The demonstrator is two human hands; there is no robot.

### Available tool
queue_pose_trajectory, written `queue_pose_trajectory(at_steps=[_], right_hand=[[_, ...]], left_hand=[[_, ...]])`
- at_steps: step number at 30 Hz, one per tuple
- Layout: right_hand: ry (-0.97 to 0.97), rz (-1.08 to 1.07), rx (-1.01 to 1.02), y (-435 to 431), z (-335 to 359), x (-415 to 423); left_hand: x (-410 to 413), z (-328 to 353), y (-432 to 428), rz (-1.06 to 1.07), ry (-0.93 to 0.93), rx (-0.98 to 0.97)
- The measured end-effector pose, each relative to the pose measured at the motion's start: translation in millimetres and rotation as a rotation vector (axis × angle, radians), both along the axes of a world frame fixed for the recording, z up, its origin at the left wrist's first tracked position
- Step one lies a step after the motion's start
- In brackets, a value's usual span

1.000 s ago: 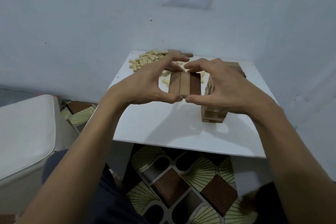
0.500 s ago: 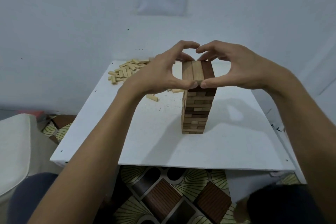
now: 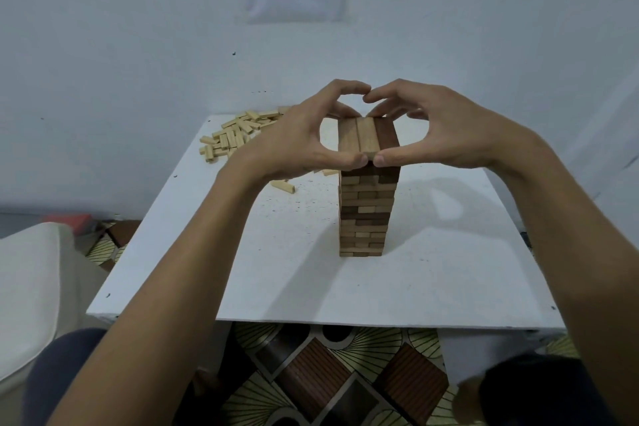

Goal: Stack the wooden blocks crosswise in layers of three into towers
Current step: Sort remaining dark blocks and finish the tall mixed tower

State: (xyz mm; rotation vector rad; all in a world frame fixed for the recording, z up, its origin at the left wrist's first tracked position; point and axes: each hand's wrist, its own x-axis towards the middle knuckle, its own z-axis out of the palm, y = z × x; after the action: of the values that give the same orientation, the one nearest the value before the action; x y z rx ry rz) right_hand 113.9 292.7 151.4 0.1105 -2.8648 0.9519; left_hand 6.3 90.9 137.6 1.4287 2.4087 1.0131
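Note:
A tall tower of wooden blocks (image 3: 366, 211) stands upright near the middle of the white table (image 3: 297, 280), its layers laid crosswise. Its top layer of three blocks (image 3: 368, 137) runs front to back, two light and one dark. My left hand (image 3: 304, 142) and my right hand (image 3: 435, 135) ring this top layer from either side. Both thumbs press its near ends and the curled fingers reach its far ends, so the layer is pinched between them.
A heap of loose light blocks (image 3: 235, 135) lies at the table's back left corner, with a single block (image 3: 283, 186) nearer the tower. A white seat (image 3: 31, 291) stands to the left. Patterned floor shows below the table's front edge.
The three blocks that my hands carried in the air now sit on top of the tower. The view has tilted up, and both hands keep their hold round the layer.

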Motion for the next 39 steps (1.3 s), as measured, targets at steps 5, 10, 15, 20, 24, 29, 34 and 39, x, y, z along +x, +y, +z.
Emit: queue_pose_trajectory(at_steps=[5, 10, 15, 20, 24, 29, 34, 39], right_hand=[[-0.006, 0.006, -0.003, 1, -3, -3], [-0.012, 0.006, -0.016, 2, -5, -3], [-0.016, 0.003, -0.032, 3, -7, -3], [-0.023, 0.004, -0.033, 3, -7, -3], [-0.040, -0.004, -0.029, 3, -8, -1], [-0.050, -0.007, -0.043, 5, -9, 0], [-0.046, 0.000, -0.048, 4, -10, 0], [-0.042, 0.004, -0.052, 4, -11, 1]], left_hand=[[0, -2, 1, 0.010, -0.008, -0.017], [-3, -5, 2, 0.005, -0.014, -0.027], [-6, -9, 1, -0.002, -0.022, -0.030], [-5, -10, 1, -0.010, -0.032, -0.023], [-7, -11, 0, -0.003, -0.041, -0.034], [-9, -13, -1, 0.001, -0.053, -0.046], [-10, -14, -1, -0.004, -0.052, -0.042], [-9, -14, -1, -0.004, -0.048, -0.040]])
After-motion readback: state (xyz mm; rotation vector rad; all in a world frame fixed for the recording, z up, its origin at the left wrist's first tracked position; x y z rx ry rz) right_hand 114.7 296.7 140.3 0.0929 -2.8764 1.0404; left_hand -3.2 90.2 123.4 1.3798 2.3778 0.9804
